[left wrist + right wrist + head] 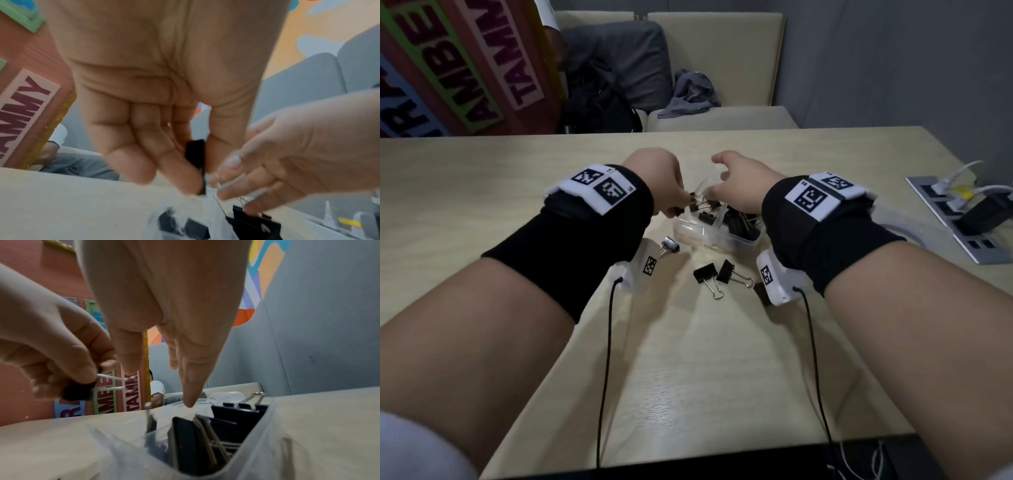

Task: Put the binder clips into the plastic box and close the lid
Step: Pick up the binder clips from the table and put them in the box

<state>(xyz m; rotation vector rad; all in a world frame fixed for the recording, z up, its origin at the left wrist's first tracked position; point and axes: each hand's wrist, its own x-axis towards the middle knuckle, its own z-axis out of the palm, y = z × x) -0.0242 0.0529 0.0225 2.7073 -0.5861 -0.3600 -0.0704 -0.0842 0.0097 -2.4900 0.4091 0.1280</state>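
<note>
over the open box, at about 12 o'clock from the wearer, the left hand (164, 100) has its grip pinched on one black binder clip (195, 154), thumb on one side and curled fingers on the other, wire handles poking out toward the right hand (739, 185). that right grip is released, fingers straight and pointing down into the plastic box (717, 236); in the left wrist view its fingertips seem to touch the wires of a clip at the box edge, but whether they actually pinch it i cannot tell

the box sits on the bench (688, 359) between the two wrists, its clear lid (705, 181) standing open at its far side. inside lies a heap of black clips (205, 443), too tangled to count, at least four or five by my guess

my judgement: the filling is well past halfway. left outside the box, i count two clips (722, 275) lying together on the bench at 6 o'clock of the box, one (670, 245) at its 8 o'clock beside the left wrist, and a dark shape (761, 293) half hidden under the right wrist that may be a fourth. with the one in hand, that makes four or five to go, then the lid must come down

at 3 o'clock a power strip (962, 219) lies near the bench edge
</note>
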